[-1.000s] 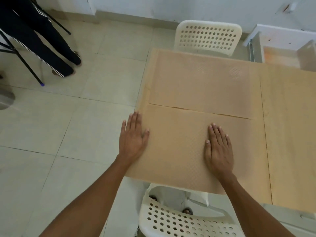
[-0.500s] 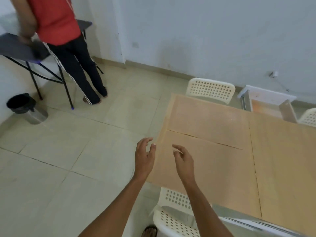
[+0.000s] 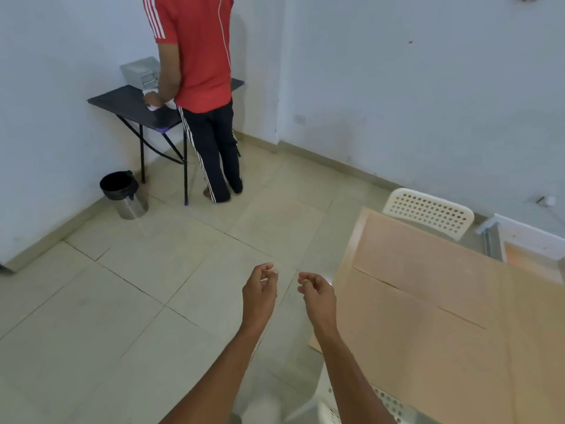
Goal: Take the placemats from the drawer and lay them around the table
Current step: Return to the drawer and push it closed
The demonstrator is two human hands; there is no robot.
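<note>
Tan placemats lie flat on the table at the right: a near one, a far one beyond a thin seam, and another along the right side. My left hand and my right hand hang in the air over the floor, just left of the table's corner, fingers loosely curled and holding nothing. An open white drawer shows at the far right, an orange-tan sheet visible inside it.
White perforated chairs stand at the table's far end and near end. A person in a red shirt stands at a black folding table by the wall. A steel bin sits in the corner. Tiled floor spreads left.
My hands have lifted off the near placemat and drawn back left of the table. The view has swung up and left, bringing the person and folding table into sight.
</note>
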